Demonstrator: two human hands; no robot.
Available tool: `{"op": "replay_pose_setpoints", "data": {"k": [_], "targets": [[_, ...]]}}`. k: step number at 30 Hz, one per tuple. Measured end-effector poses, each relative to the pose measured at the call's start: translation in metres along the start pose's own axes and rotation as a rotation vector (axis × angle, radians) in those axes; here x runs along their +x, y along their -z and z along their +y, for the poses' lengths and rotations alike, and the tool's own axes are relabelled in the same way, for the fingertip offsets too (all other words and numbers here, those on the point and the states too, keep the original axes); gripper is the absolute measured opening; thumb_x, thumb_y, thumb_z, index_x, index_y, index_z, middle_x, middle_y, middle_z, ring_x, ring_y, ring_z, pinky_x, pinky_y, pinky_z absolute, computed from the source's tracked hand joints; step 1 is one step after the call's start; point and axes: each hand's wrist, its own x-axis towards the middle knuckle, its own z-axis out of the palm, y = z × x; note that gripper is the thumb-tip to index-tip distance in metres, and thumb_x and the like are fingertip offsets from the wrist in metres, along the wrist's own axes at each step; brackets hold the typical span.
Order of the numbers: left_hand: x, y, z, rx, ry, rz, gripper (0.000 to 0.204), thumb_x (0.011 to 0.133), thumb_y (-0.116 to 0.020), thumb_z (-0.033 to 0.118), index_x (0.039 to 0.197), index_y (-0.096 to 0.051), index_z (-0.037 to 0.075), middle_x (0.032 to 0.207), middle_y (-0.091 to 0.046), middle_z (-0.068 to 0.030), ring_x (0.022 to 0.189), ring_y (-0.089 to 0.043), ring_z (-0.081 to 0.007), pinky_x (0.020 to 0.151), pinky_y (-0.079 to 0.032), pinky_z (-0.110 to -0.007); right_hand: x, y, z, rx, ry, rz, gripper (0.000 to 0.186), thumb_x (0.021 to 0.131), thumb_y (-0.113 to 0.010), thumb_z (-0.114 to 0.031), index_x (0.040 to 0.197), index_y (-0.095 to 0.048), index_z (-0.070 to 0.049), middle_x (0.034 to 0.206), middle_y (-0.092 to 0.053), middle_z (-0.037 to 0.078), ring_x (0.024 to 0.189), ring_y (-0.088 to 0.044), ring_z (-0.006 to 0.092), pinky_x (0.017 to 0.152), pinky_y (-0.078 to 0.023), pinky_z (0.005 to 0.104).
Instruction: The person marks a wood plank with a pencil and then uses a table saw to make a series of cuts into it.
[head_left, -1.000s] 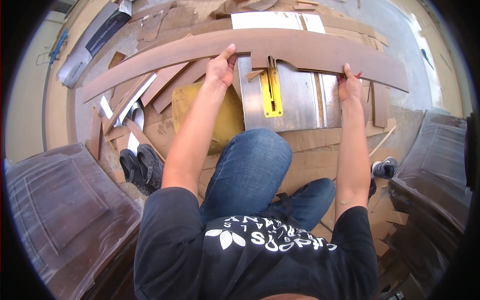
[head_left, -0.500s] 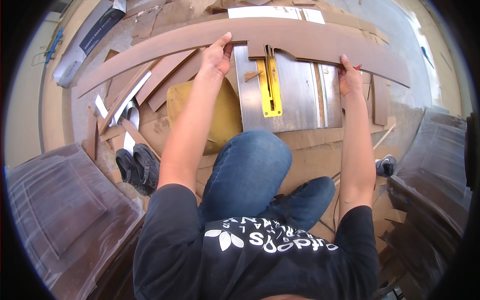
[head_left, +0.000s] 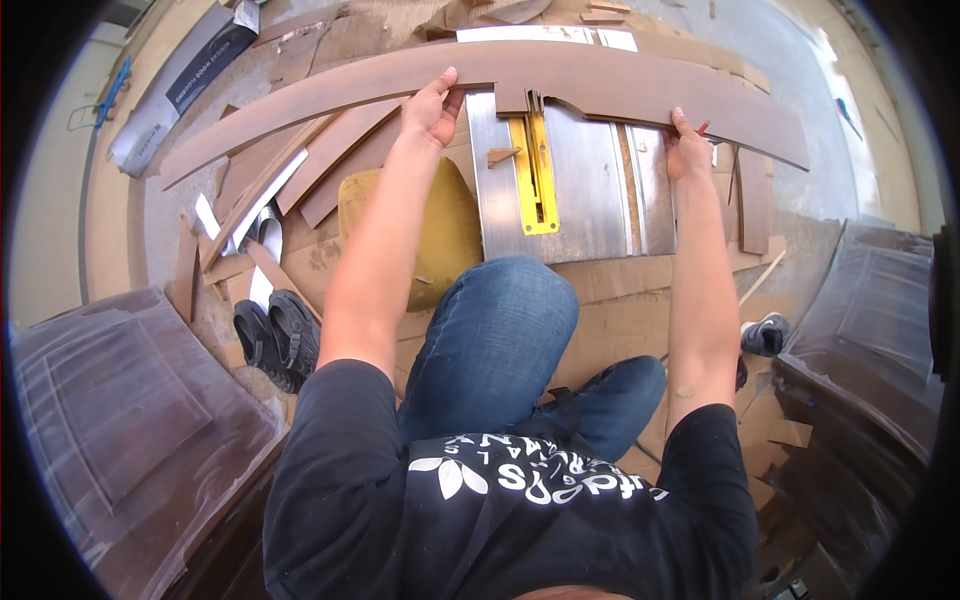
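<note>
A long brown floor plank [head_left: 630, 80] spans across the metal table saw [head_left: 590, 180], with a notch cut into its near edge. Slivers stick out beside that notch, above the saw's yellow throat plate [head_left: 540, 190]. My left hand [head_left: 435, 115] is closed on the plank's near edge left of the saw, thumb on top. Over the saw's right side, my right hand [head_left: 690, 150] grips the same edge, and a small red item [head_left: 704, 128] shows by its fingers. A small wood offcut [head_left: 503, 156] lies left of the plate.
A yellow cushion-like block [head_left: 410, 225] stands left of the saw. Beyond it lie several plank offcuts [head_left: 340, 150] and a long carton [head_left: 205, 70]. Black clogs [head_left: 275, 335] sit at left. Plastic-covered brown panels [head_left: 140, 390] flank me on both sides.
The view has shifted slightly. My right hand and the plank's right end sit a little further left in the picture; both hands keep their hold.
</note>
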Motion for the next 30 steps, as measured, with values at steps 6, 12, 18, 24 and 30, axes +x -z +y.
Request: {"op": "replay_pose_setpoints", "data": {"k": [6,12,18,24,30], "targets": [[-0.023,0.0,-0.01,-0.015,0.032,0.005,0.034,0.092,-0.075,0.004,0.122,-0.058,0.005,0.117,-0.064,-0.0087,0.108,-0.062,-0.0213,0.098,-0.056,-0.033,-0.006,0.026,0.002,0.002,0.012,-0.009,0.029,0.094,-0.077,-0.008,0.117,-0.062,-0.001,0.11,-0.069,0.011,0.099,-0.066,0.0236,0.089,-0.055,0.0388],[-0.038,0.009,-0.015,-0.02,0.041,0.009,0.043,0.091,-0.077,0.004,0.128,-0.057,0.01,0.121,-0.064,-0.0051,0.11,-0.063,-0.0195,0.094,-0.056,-0.035,-0.018,0.035,0.003,0.008,0.032,-0.04,0.028,0.094,-0.077,-0.008,0.117,-0.063,-0.001,0.11,-0.07,0.01,0.1,-0.066,0.0225,0.087,-0.054,0.0388],[-0.051,0.01,-0.017,-0.035,0.011,0.019,0.041,0.091,-0.076,0.004,0.128,-0.057,0.008,0.121,-0.064,-0.0066,0.111,-0.062,-0.0205,0.098,-0.055,-0.036,-0.023,0.041,0.004,-0.007,0.026,-0.047,0.027,0.094,-0.076,-0.008,0.118,-0.064,-0.002,0.11,-0.07,0.01,0.1,-0.067,0.0223,0.086,-0.054,0.0373],[-0.05,0.016,-0.018,-0.039,0.02,0.017,0.04,0.092,-0.076,0.004,0.127,-0.057,0.008,0.12,-0.065,-0.0066,0.11,-0.063,-0.0207,0.098,-0.054,-0.036,-0.029,0.038,0.004,0.001,0.022,-0.04,0.029,0.095,-0.074,-0.007,0.121,-0.062,-0.002,0.113,-0.069,0.009,0.102,-0.067,0.021,0.087,-0.054,0.0362],[-0.056,0.019,-0.024,-0.054,0.046,0.029,0.042,0.091,-0.077,0.004,0.127,-0.056,0.011,0.121,-0.066,-0.0051,0.11,-0.064,-0.0202,0.094,-0.055,-0.036,-0.037,0.039,0.004,-0.004,0.065,-0.039,0.029,0.097,-0.072,-0.006,0.123,-0.06,-0.001,0.116,-0.068,0.007,0.103,-0.067,0.0212,0.089,-0.054,0.0373]]}}
